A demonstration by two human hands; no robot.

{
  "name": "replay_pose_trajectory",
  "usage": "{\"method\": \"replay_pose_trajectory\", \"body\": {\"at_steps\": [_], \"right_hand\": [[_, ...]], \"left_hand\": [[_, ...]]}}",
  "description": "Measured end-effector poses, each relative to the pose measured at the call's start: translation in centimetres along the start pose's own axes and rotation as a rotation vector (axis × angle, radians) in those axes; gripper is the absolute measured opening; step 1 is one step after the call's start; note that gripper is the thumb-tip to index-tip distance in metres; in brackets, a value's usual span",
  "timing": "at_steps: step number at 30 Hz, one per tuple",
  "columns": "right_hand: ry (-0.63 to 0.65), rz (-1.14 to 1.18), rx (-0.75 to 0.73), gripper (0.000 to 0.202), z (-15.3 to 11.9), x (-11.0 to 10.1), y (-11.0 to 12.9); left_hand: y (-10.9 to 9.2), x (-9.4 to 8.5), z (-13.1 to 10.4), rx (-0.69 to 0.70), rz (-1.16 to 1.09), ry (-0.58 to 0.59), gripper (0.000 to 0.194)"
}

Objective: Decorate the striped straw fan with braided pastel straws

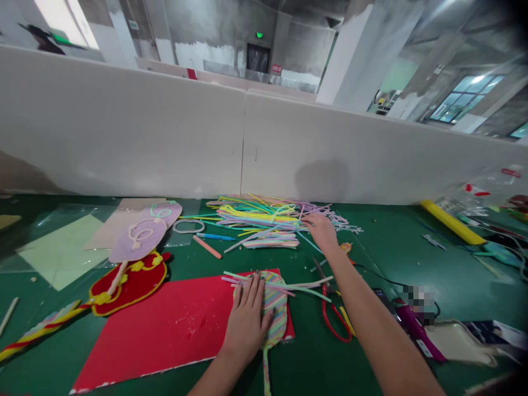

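Observation:
My left hand (246,319) lies flat, fingers stretched out, on a small striped pastel fan (275,313) with a thin stem toward me. Several loose pipe cleaners (307,286) lie crosswise over the fan, partly under my left fingers. My right hand (322,230) reaches forward to the right side of a heap of coloured pipe cleaners (259,217). Its fingertips are pinched together at the strands, seemingly around a pipe cleaner. Under the fan is a red board (173,324). Red-handled scissors (332,313) rest beside the fan, left of my right forearm.
At left are a red fuzzy fan (142,283) with yellow edging and a purple shape (144,231). A tape ring (188,226), blue pen (216,237) and pink stick (207,246) lie near the heap. A glue gun (421,333) and yellow bar (454,223) are at right. A white partition (165,137) stands behind.

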State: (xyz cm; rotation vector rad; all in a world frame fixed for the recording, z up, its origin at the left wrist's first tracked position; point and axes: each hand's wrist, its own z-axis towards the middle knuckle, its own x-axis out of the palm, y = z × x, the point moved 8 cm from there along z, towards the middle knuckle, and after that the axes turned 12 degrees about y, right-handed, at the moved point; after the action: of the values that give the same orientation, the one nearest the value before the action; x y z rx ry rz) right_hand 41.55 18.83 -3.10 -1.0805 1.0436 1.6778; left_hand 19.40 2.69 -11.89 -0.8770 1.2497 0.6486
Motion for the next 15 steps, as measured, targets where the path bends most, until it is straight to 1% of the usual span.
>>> {"method": "replay_pose_trajectory", "body": {"at_steps": [2, 5, 7, 8, 10, 11, 13, 15], "right_hand": [[-0.011, 0.048, -0.008, 0.019, -0.8, -1.1, -0.9], [-0.127, 0.158, 0.059, 0.021, -2.8, -3.1, -1.9], [-0.206, 0.222, 0.134, 0.022, -4.5, -4.0, -1.9], [-0.223, 0.255, 0.164, 0.023, -5.3, -4.3, -1.5], [-0.230, 0.325, 0.177, 0.023, -6.9, -4.4, 0.0], [-0.205, 0.360, 0.154, 0.023, -7.6, -4.2, 1.2], [-0.150, 0.386, 0.089, 0.022, -9.0, -3.8, 3.8], [-0.064, 0.404, 0.044, 0.021, -10.5, -3.1, 6.1]], "left_hand": [[0.0, 0.0, 0.0, 0.004, 0.001, 0.006, 0.056], [0.1, 0.2, 0.0, 0.010, -0.028, 0.012, 0.056], [0.3, 0.2, 0.0, 0.008, -0.082, 0.010, 0.055], [0.4, 0.1, 0.0, 0.002, -0.126, 0.007, 0.054], [0.8, -0.2, 0.0, -0.023, -0.258, -0.006, 0.052], [1.1, -0.6, 0.0, -0.044, -0.351, -0.018, 0.051], [1.9, -1.3, 0.0, -0.111, -0.593, -0.053, 0.050], [2.8, -1.9, 0.0, -0.190, -0.906, -0.081, 0.047]]}}
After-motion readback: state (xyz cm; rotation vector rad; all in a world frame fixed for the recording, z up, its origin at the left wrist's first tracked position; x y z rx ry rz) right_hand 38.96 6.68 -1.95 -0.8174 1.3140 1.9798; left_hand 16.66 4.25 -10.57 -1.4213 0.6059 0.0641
